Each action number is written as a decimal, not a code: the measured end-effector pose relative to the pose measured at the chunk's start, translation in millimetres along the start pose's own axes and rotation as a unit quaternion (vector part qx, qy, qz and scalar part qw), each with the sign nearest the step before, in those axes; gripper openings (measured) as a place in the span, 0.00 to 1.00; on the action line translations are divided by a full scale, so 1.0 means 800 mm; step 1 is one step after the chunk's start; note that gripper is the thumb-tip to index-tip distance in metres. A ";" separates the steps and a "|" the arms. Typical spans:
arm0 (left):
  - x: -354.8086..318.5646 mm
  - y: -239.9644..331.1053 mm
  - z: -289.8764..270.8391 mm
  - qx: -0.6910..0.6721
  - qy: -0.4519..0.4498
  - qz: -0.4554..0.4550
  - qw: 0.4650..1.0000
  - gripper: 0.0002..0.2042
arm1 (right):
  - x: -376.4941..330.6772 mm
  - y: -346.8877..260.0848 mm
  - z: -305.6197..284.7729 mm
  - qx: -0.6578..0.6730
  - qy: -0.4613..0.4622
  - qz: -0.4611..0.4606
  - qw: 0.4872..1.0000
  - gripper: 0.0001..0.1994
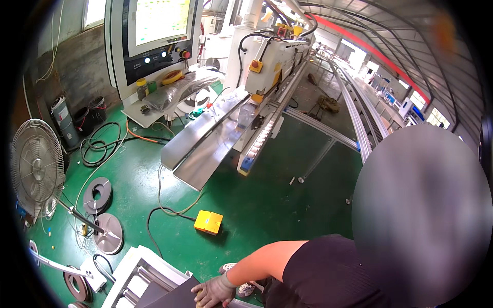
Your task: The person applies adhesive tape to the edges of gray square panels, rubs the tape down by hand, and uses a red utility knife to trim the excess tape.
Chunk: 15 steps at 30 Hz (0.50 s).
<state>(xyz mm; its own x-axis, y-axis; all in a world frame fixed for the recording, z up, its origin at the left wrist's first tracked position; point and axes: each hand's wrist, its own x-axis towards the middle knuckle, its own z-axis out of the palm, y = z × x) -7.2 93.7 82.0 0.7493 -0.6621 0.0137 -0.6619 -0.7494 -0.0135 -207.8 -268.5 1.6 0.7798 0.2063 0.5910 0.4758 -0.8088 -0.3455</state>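
A co-worker's gloved hand (213,292) at your 6 o'clock, fingers spread flat on a dark panel (174,297), perhaps gripping its edge, your own hands not visible, yellow foot pedal (208,222) on green floor (257,200) at 12 o'clock from the panel, standing fan (37,167) at 9 o'clock, long machine (241,113) beyond.

Bright daylight, glare on screen (160,19), strong fisheye bending, dark rim.

Factory workshop: long edge-banding machine (257,102) with control screen (156,23) (green painted floor (257,205)).
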 end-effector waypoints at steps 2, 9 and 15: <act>-0.017 -0.048 0.010 0.024 0.040 -0.029 0.999 0.38 | -0.002 0.010 -0.011 0.016 -0.064 0.014 0.998 0.37; 0.014 0.044 0.009 0.102 -0.025 -0.010 0.994 0.38 | 0.004 0.010 -0.006 0.001 -0.041 0.033 0.999 0.37; 0.043 0.253 0.000 -0.028 -0.078 0.113 0.990 0.42 | 0.033 -0.005 -0.016 0.012 -0.117 0.089 0.989 0.34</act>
<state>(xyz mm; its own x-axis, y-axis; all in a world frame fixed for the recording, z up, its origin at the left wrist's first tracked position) -115.1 -80.8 79.7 0.5731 -0.8077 -0.1387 -0.8095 -0.5843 0.0576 -194.6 -266.5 27.8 0.9235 0.1862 0.3354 0.3302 -0.8307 -0.4482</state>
